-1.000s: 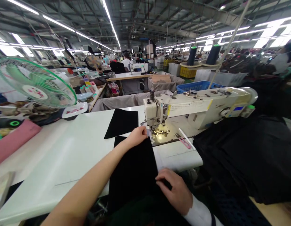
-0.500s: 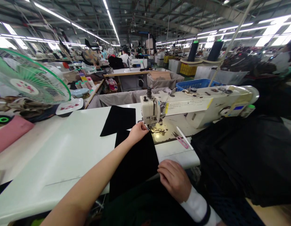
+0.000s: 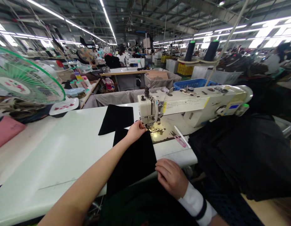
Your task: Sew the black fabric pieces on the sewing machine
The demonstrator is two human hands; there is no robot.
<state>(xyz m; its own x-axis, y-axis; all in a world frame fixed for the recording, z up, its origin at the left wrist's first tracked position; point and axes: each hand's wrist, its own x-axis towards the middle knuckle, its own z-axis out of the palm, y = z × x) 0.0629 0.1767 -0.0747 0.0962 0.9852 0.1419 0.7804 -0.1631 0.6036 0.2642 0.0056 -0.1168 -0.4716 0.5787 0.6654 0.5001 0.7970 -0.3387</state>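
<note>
My left hand (image 3: 135, 131) is closed in a pinch beside the needle and presser foot of a sewing machine (image 3: 149, 110). What its fingertips hold is too small to make out. Beneath that hand, a black fabric piece (image 3: 136, 160) runs from the presser foot to the table's front edge and over it. My right hand (image 3: 172, 176), with a white cuff, is closed at the right edge of this fabric, near the table's front. A second black fabric piece (image 3: 116, 118) lies flat behind, to the left of the machine head.
Pink-handled thread snips (image 3: 179, 140) and a white pen-like stick (image 3: 182, 136) lie right of the needle. Dark fabric is piled (image 3: 239, 153) at the right. A green fan (image 3: 25, 78) stands at the left. Thread cones (image 3: 211, 51) and a blue basket (image 3: 192, 83) are behind the machine.
The whole view has shifted slightly left as the camera turned. Both hands keep nearly the same places relative to the machine and the black fabric.
</note>
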